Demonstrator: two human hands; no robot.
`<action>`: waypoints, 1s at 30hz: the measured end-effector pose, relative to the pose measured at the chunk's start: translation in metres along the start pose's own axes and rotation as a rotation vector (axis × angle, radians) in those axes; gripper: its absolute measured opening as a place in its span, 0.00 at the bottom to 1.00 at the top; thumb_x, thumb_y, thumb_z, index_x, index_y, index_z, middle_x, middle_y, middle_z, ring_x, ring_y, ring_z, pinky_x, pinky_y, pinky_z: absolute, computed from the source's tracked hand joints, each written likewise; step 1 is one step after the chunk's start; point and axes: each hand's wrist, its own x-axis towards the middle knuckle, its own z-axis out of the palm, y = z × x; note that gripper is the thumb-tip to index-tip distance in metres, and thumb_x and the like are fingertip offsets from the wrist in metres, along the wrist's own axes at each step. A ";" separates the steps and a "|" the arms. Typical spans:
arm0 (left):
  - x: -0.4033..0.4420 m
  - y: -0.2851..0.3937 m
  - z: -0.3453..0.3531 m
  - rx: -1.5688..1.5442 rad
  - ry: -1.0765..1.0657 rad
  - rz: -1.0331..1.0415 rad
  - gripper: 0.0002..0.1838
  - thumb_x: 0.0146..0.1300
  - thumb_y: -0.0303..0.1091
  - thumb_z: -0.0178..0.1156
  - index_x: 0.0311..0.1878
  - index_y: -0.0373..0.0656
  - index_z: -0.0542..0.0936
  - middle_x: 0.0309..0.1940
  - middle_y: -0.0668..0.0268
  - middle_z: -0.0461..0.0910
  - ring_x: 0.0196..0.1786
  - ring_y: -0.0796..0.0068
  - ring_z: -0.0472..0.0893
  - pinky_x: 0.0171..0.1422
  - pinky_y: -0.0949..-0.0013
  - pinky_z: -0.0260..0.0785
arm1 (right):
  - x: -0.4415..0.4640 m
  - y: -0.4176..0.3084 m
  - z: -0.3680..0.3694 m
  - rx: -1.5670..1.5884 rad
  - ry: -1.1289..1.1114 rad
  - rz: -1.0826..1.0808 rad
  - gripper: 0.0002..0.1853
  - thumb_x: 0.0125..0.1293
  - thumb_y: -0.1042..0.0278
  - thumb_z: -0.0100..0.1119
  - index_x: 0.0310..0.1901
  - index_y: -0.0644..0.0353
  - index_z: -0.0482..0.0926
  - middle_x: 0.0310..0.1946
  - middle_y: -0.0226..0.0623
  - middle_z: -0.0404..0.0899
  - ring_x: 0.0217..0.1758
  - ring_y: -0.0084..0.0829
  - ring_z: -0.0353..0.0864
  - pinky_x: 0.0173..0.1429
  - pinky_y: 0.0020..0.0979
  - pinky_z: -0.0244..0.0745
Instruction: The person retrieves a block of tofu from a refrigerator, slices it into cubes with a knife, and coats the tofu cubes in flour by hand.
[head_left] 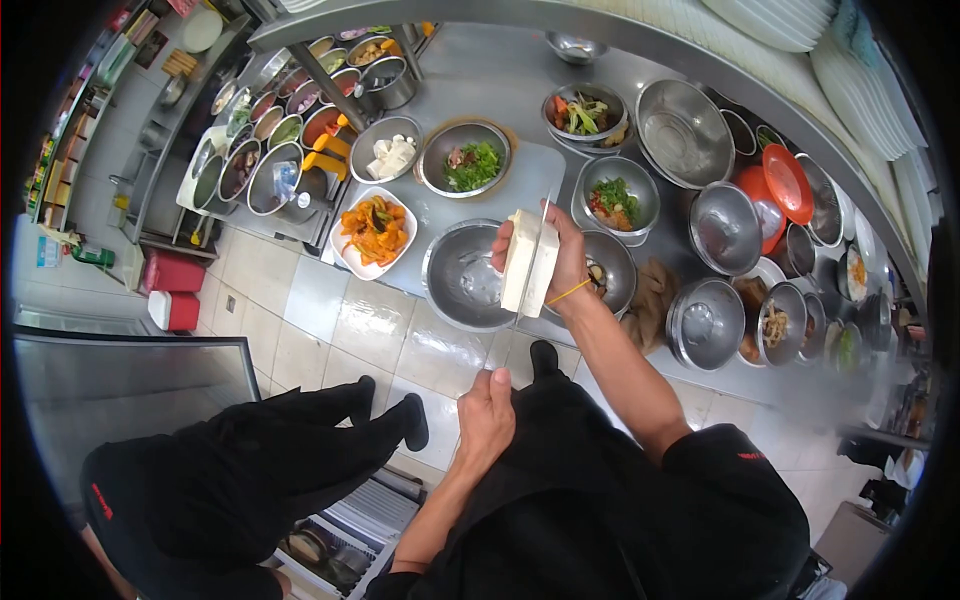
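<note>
A white block of tofu (pixel 521 262) rests in my right hand (pixel 571 255), whose fingers curl round it from beneath. The thin blade of a knife (pixel 546 212), seen edge-on, runs lengthwise through the block, splitting it in two. My left hand (pixel 487 412) is closed in a fist nearer my body, in line with the blade; the knife handle is hidden inside it. Under the tofu and to its left is a metal bowl (pixel 450 265) with a wet, shiny inside. Another bowl (pixel 612 262) with dark pieces in it sits partly behind my right wrist.
A plate (pixel 349 255) of orange food stands at the counter's left edge, near a bowl of white cubes (pixel 366 142) and a bowl with chopped greens (pixel 452 190). Stacked metal bowls (pixel 703 325) crowd the right. A person in black (pixel 230 470) is close on my left.
</note>
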 end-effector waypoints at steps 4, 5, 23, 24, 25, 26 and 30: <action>0.008 -0.004 0.003 0.026 0.036 0.017 0.26 0.68 0.49 0.41 0.28 0.32 0.71 0.20 0.41 0.72 0.30 0.35 0.72 0.33 0.50 0.63 | -0.004 0.000 0.011 0.035 -0.029 0.052 0.32 0.63 0.39 0.34 0.33 0.66 0.74 0.25 0.44 0.77 0.26 0.38 0.78 0.36 0.34 0.75; 0.010 -0.004 0.004 0.029 0.037 0.021 0.26 0.68 0.49 0.41 0.28 0.32 0.71 0.20 0.41 0.72 0.30 0.35 0.72 0.33 0.50 0.63 | -0.004 0.000 0.012 0.038 -0.032 0.048 0.32 0.63 0.39 0.34 0.33 0.66 0.74 0.25 0.44 0.77 0.26 0.38 0.78 0.36 0.34 0.75; 0.031 0.014 -0.042 -0.347 -0.307 -0.465 0.36 0.64 0.65 0.36 0.21 0.38 0.68 0.12 0.68 0.65 0.14 0.79 0.66 0.17 0.76 0.57 | 0.002 -0.006 -0.002 -0.228 -0.380 0.069 0.23 0.52 0.72 0.58 0.51 0.70 0.71 0.46 0.44 0.77 0.49 0.36 0.77 0.55 0.36 0.72; 0.032 0.015 -0.045 -0.411 -0.367 -0.495 0.35 0.63 0.67 0.35 0.22 0.40 0.68 0.12 0.69 0.63 0.13 0.80 0.64 0.16 0.77 0.56 | 0.003 -0.007 -0.002 -0.225 -0.380 0.068 0.23 0.52 0.72 0.58 0.51 0.70 0.71 0.46 0.44 0.77 0.49 0.36 0.77 0.55 0.36 0.72; 0.033 0.015 -0.048 -0.473 -0.428 -0.525 0.34 0.62 0.68 0.35 0.24 0.42 0.67 0.11 0.70 0.62 0.11 0.81 0.62 0.16 0.78 0.56 | 0.004 -0.008 -0.002 -0.221 -0.339 0.085 0.24 0.49 0.76 0.60 0.50 0.70 0.71 0.46 0.44 0.77 0.49 0.35 0.77 0.55 0.36 0.72; 0.033 0.015 -0.049 -0.469 -0.428 -0.524 0.34 0.62 0.68 0.35 0.24 0.42 0.67 0.11 0.70 0.62 0.11 0.81 0.62 0.16 0.78 0.56 | 0.006 -0.008 -0.002 -0.218 -0.298 0.103 0.25 0.47 0.81 0.62 0.50 0.71 0.71 0.45 0.43 0.77 0.49 0.35 0.78 0.56 0.36 0.73; 0.031 0.020 -0.056 -0.604 -0.533 -0.559 0.34 0.63 0.67 0.34 0.23 0.42 0.67 0.11 0.70 0.61 0.10 0.80 0.60 0.15 0.77 0.55 | 0.009 -0.011 -0.003 -0.215 -0.280 0.084 0.25 0.46 0.81 0.64 0.50 0.71 0.71 0.44 0.43 0.78 0.47 0.35 0.79 0.54 0.36 0.74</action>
